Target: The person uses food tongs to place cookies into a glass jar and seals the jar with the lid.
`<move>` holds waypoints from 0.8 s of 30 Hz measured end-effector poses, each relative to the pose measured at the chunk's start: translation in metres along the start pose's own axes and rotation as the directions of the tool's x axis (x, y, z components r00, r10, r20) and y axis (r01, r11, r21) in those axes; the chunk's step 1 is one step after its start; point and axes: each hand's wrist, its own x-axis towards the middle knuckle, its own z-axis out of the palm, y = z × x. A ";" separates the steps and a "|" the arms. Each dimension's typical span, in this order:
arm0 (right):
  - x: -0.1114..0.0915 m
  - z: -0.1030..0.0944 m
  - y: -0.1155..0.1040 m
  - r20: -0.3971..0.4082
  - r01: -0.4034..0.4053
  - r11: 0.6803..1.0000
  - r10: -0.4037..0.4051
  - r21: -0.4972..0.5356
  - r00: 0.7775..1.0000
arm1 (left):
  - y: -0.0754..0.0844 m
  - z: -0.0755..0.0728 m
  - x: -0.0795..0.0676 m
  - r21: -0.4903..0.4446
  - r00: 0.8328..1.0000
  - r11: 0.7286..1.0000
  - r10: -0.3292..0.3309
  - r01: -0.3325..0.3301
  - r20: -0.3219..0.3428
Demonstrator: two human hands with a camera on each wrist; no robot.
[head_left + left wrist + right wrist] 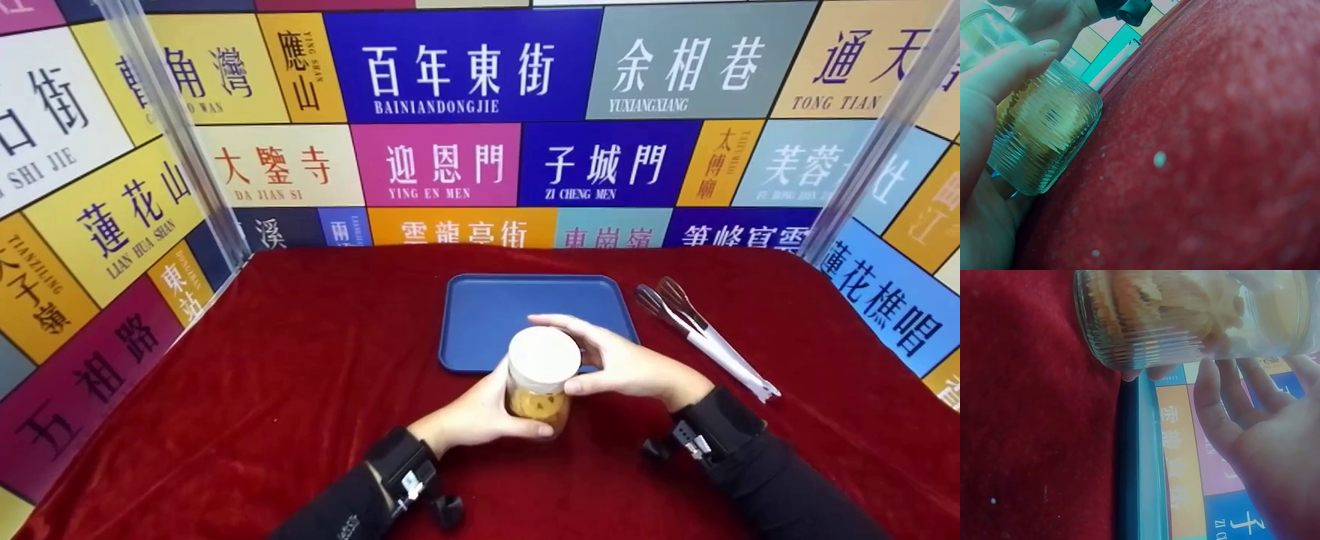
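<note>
A clear ribbed glass jar (541, 409) with a pale lid (545, 354) holds yellowish-brown biscuits. My left hand (476, 409) grips the jar's body from the left, its thumb lying across the front. On the other side, my right hand (630, 364) curves loosely about the lid and upper jar. Its thumb tip lies at the lid's lower edge, and its index finger reaches past the back of the lid. In the right wrist view, the fingers (1210, 385) meet the jar's side, with part of them hidden. Whether the jar's base touches the cloth, I cannot tell.
Behind the jar lies a blue tray (495, 315), partly covered by the right hand. Tongs (712, 337) with white handles and dark slotted heads lie to its right. A dark red cloth (300, 420) covers the table, and panels with printed signs (457, 67) enclose it.
</note>
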 end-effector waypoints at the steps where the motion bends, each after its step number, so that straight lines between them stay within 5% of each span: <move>1: 0.000 0.000 0.000 0.002 0.004 1.000 -0.004 0.004 1.000 | 0.000 0.000 0.000 -0.003 1.000 1.000 0.001 -0.001 0.001; 17: 0.002 0.001 0.002 -0.018 0.030 0.999 -0.029 0.017 0.999 | 0.002 0.000 -0.001 0.001 1.000 1.000 -0.021 0.021 -0.011; 24: 0.003 0.007 -0.004 -0.080 -0.014 0.998 0.009 -0.069 0.997 | 0.002 0.000 -0.001 0.020 1.000 1.000 -0.012 0.012 -0.016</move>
